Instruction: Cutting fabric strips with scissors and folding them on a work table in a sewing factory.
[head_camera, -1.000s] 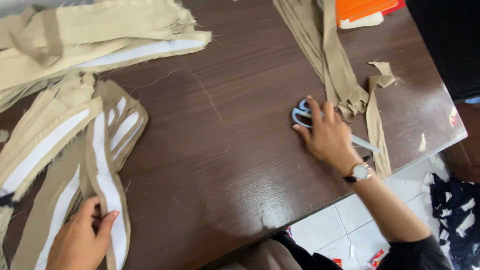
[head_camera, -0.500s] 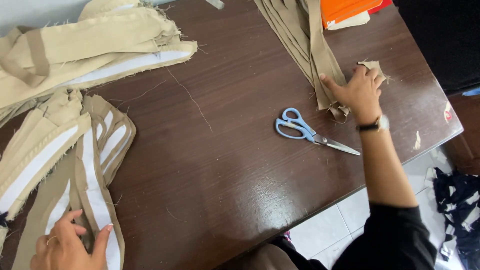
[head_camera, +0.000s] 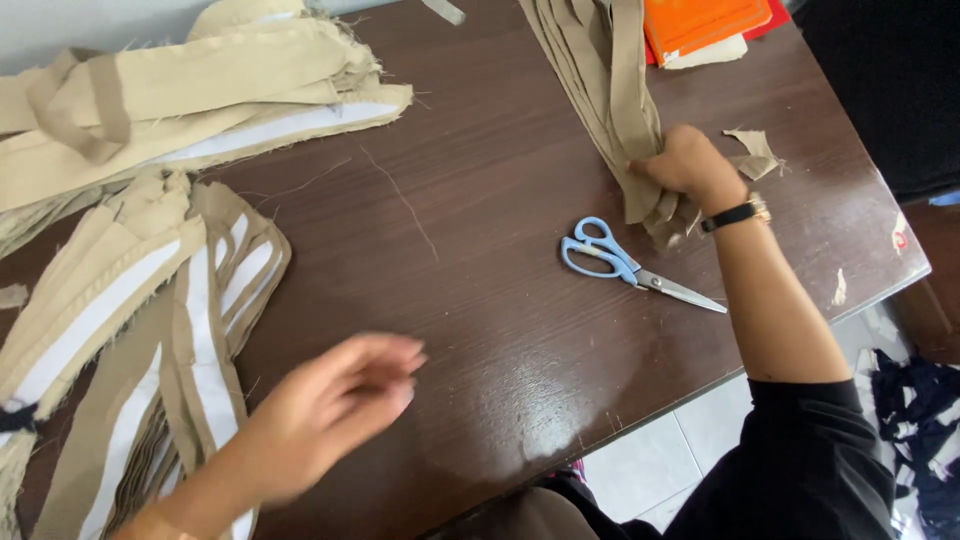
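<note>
right fingers (head_camera: 672, 172) clenched round tan strips (head_camera: 610, 90) at far right of bench (head_camera: 480, 300). blue scissors (head_camera: 622, 264) just beside, untouched. left hand (head_camera: 335, 400) blurred over bare wood, fingers loosely spread, empty, near banded stack (head_camera: 190, 330).

One pair of scissors (head_camera: 620, 262), two hands, one orange folder (head_camera: 705, 22), several tan fabric stacks.
</note>
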